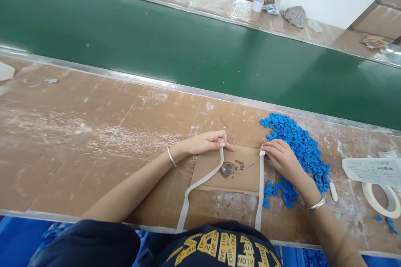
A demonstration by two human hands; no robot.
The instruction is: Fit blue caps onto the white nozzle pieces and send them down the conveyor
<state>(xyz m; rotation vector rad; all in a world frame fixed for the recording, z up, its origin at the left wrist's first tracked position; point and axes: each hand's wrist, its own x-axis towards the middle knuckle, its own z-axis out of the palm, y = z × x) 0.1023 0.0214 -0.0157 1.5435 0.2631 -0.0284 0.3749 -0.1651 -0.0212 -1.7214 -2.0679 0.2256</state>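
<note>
My left hand point(213, 142) pinches the upper end of a narrow white strip point(203, 179) between thumb and fingers. The strip hangs in a curve toward the table's front edge. With closed fingertips my right hand point(283, 159) grips the folded white end of a second length of strip point(260, 196), which runs nearly straight down. Whether both lengths join is hidden. Between my hands lies a flat cardboard piece point(206, 164). On it rest a round dark metal disc point(227, 169) like a watch case and a few small metal bits point(241, 166).
A heap of small blue pieces point(297, 146) spreads beside and under my right forearm. Farther right are a tape roll point(369, 200), a white label sheet point(372, 169) and a small white stick point(333, 192). A green belt point(140, 41) runs behind the cardboard-covered table point(62, 142).
</note>
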